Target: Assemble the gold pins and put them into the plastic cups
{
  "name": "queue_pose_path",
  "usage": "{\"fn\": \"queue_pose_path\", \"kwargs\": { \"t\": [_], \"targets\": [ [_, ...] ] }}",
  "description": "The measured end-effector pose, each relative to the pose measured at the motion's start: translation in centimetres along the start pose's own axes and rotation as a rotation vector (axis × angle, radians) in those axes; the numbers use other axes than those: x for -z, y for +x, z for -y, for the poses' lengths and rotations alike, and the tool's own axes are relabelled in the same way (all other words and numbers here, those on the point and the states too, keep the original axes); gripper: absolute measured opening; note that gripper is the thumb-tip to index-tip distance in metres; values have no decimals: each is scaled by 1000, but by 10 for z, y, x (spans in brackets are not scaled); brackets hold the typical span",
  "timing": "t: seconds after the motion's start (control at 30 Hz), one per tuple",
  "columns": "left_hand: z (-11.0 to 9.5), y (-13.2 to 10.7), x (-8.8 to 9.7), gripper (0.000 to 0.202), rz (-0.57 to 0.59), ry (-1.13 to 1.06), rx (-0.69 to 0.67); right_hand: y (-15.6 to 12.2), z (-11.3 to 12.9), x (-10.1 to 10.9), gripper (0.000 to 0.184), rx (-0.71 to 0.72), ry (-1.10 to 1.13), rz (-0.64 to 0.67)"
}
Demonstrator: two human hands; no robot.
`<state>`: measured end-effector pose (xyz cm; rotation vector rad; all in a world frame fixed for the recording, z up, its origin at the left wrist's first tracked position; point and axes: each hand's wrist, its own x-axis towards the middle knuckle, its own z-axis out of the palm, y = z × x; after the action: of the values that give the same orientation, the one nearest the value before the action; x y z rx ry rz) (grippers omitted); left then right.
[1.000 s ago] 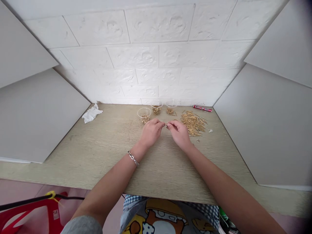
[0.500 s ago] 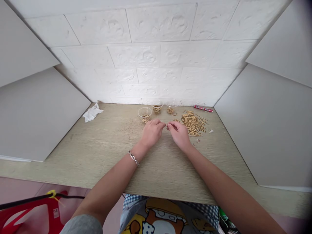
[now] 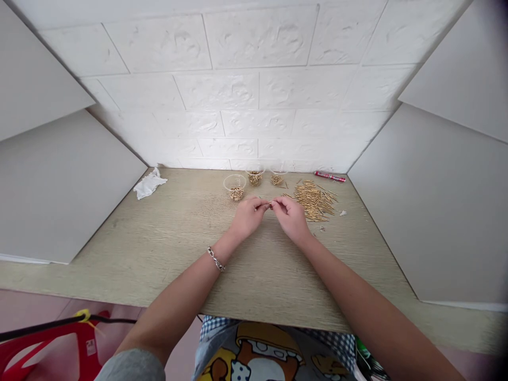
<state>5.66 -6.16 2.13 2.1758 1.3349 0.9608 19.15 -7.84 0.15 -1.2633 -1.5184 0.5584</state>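
My left hand (image 3: 249,216) and my right hand (image 3: 290,216) meet fingertip to fingertip above the table. Both are closed in a pinch around something small and gold-coloured, mostly hidden by the fingers. Just right of my right hand lies a heap of thin gold-coloured rods (image 3: 316,200). Beyond my left hand stands a clear cup (image 3: 235,188) with small gold-coloured pieces in it. Two more clear cups, a middle one (image 3: 254,178) and a right one (image 3: 277,179), stand by the wall and also hold gold-coloured pieces.
A crumpled white tissue (image 3: 149,184) lies at the far left of the wooden table (image 3: 166,248). Near the wall on the right is a red tube (image 3: 330,176). Tiny crumbs are scattered left of the cups. Grey panels (image 3: 428,201) flank both sides.
My left hand has turned slightly, its fingertips now closer to those of my right hand. The right hand has hardly moved. Cups and heap stay as they were.
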Motion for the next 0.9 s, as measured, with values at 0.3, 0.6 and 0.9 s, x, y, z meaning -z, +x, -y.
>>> {"fn": "queue_pose_path", "kwargs": {
  "t": [0.3,0.6,0.9],
  "targets": [
    [0,2,0,19,117,-205,105,2,-1,1,17,55,-107,6],
    [8,0,0,21,44,120,-155,1,-3,0,16,64,-94,7],
    [9,-2,-2,22,7,147,-187,1,-4,0,17,32,-48,5]
  ]
}}
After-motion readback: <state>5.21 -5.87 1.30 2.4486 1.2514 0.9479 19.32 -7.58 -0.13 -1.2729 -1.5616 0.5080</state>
